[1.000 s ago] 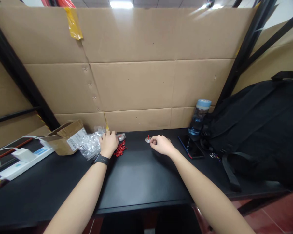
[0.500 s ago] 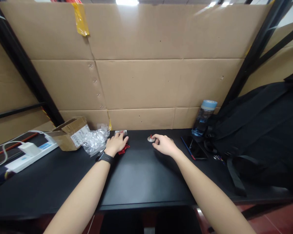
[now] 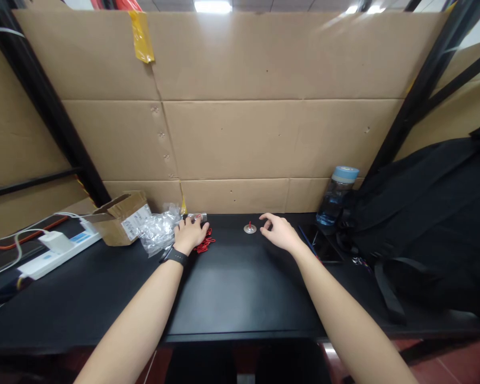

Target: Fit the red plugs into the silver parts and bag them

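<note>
A small clear round disc (image 3: 250, 229) with a red upright piece in its middle stands on the black table (image 3: 224, 288). Just right of it is my right hand (image 3: 280, 233), thumb and index finger apart and nothing between them. My left hand (image 3: 190, 234), wearing a dark wristwatch, rests with fingers spread beside a pile of small red pieces (image 3: 205, 242), partly covering them. Their exact kind is too small to make out. Behind the left fingertips lies a small clear packet (image 3: 202, 217), partly hidden.
At left are an open cardboard box (image 3: 124, 218), crumpled clear plastic wrap (image 3: 159, 232) and a white power strip (image 3: 60, 253) with cables. To the right stand a blue-lidded bottle (image 3: 338, 194), a dark phone (image 3: 322, 242) and a black backpack (image 3: 436, 224). Cardboard (image 3: 232, 138) walls the back.
My right hand has let go of the clear disc and drawn back to the right. My left hand stays by the red pieces. The view has shifted slightly.
</note>
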Action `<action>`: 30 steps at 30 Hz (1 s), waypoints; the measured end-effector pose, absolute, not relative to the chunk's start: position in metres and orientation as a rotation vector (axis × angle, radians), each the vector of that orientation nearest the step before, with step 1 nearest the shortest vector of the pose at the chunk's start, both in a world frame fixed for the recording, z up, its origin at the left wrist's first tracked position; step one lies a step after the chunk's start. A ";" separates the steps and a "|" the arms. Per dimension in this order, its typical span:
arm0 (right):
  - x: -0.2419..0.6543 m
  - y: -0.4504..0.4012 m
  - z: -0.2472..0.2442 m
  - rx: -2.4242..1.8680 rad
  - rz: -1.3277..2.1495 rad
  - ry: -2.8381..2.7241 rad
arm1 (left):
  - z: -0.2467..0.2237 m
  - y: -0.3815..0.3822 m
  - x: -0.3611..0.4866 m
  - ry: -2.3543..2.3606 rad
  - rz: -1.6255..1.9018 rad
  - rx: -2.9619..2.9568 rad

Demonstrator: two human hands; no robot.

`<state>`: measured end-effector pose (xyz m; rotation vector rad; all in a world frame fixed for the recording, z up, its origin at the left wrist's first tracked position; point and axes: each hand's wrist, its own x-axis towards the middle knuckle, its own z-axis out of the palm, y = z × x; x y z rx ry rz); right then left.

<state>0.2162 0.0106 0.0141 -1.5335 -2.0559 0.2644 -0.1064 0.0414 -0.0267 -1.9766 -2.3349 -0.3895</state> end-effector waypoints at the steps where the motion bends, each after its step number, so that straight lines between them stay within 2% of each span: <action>1: 0.220 0.012 0.015 -1.539 0.252 -2.046 | -0.026 0.040 -0.106 -2.322 -0.381 -1.979; 10: 0.239 0.022 0.017 -1.664 0.187 -1.963 | -0.027 0.039 -0.107 -2.387 -0.402 -1.981; 18: 0.255 0.032 0.010 -1.801 0.140 -1.915 | -0.010 0.026 -0.103 -2.208 -0.662 -1.809; 26: 0.261 0.040 0.002 -1.788 0.170 -2.009 | -0.003 0.009 -0.092 -2.171 -0.612 -1.998; 30: 0.256 0.040 0.000 -1.735 0.181 -2.073 | -0.002 0.002 -0.086 -2.265 -0.604 -1.890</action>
